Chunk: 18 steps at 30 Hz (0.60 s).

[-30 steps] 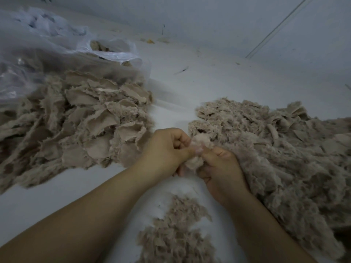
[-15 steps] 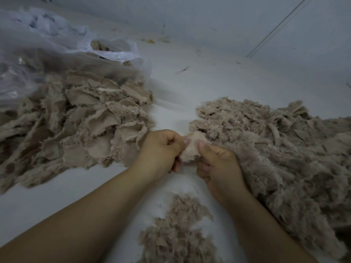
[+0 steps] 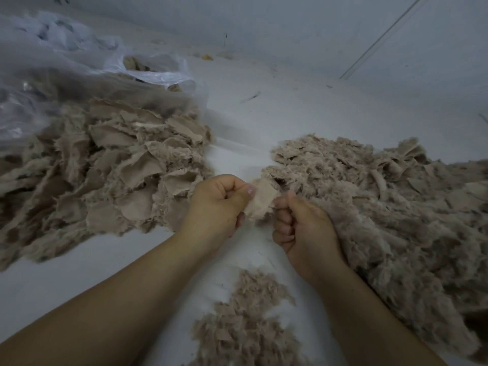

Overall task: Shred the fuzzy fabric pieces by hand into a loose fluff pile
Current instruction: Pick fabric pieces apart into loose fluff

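Observation:
A small beige fuzzy fabric piece (image 3: 260, 200) is stretched between both hands over the white surface. My left hand (image 3: 216, 204) pinches its left edge with thumb and curled fingers. My right hand (image 3: 303, 231) pinches its right edge, fingers curled into the palm. A heap of whole fabric pieces (image 3: 105, 170) lies to the left. A large fluff pile (image 3: 396, 212) spreads to the right, touching my right hand. A smaller pile of shredded fluff (image 3: 245, 328) lies below the hands, between my forearms.
A crumpled clear plastic bag (image 3: 66, 75) holding more fabric sits at the back left, over the heap. The white surface (image 3: 290, 112) runs to a pale wall at the back. Small scraps lie along the far edge.
The piece was bunched between my fingertips; now it is pulled wider and flatter. Both hands have drawn slightly apart, the right one downward.

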Motion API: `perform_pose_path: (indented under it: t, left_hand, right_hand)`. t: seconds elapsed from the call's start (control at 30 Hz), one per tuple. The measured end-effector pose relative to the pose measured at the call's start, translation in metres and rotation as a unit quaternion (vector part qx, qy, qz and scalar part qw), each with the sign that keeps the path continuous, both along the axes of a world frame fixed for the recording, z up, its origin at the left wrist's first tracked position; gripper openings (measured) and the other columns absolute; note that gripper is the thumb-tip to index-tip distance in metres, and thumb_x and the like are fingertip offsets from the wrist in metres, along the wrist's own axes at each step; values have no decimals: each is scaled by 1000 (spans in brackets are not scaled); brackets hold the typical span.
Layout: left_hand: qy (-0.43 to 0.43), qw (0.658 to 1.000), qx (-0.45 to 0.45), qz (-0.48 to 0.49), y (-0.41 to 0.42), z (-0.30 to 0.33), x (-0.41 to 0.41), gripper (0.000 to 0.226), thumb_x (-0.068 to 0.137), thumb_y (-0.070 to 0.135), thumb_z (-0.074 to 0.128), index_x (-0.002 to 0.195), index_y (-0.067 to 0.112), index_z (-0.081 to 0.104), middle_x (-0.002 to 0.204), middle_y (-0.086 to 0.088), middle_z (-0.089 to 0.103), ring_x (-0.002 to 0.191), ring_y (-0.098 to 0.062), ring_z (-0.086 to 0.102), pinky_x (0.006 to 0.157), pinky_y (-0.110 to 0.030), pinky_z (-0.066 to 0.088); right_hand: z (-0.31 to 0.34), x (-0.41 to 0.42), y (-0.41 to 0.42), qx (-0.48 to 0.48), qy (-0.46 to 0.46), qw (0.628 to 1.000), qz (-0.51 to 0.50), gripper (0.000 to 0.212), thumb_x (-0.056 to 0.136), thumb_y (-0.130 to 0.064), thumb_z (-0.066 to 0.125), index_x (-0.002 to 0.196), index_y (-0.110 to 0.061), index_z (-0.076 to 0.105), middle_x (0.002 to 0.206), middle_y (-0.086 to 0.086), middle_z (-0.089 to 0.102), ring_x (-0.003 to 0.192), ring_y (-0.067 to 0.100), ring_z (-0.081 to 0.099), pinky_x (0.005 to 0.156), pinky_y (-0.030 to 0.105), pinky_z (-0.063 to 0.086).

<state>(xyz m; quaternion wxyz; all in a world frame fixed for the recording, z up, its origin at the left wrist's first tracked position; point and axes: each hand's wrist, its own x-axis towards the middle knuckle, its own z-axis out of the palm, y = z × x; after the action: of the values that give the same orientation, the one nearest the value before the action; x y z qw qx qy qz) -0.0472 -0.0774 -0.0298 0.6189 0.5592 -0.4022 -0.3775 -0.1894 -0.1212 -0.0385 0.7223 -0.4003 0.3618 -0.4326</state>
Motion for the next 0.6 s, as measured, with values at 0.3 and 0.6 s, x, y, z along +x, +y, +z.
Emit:
perform_pose_path:
  t: [0.3,0.6]
  left_hand:
    - [-11,999,-32,22,0,2,-4,26,97,10,58,77,-7,58,44,-9,48,32,-8,38,38,-16,32]
    - [-25,996,-17,88,-5,0,18,20,92,14,66,73,7,62,47,-4,47,38,-13,38,44,-25,36]
  right_hand:
    - [-7,-6,2,-168,143,970,105,37,83,-32,72,65,-2,60,45,-5,35,40,8,24,40,18,25]
    - [-3,-4,0,-83,84,990,78,32,94,-1,54,68,-8,71,45,-3,36,40,8,24,40,18,22]
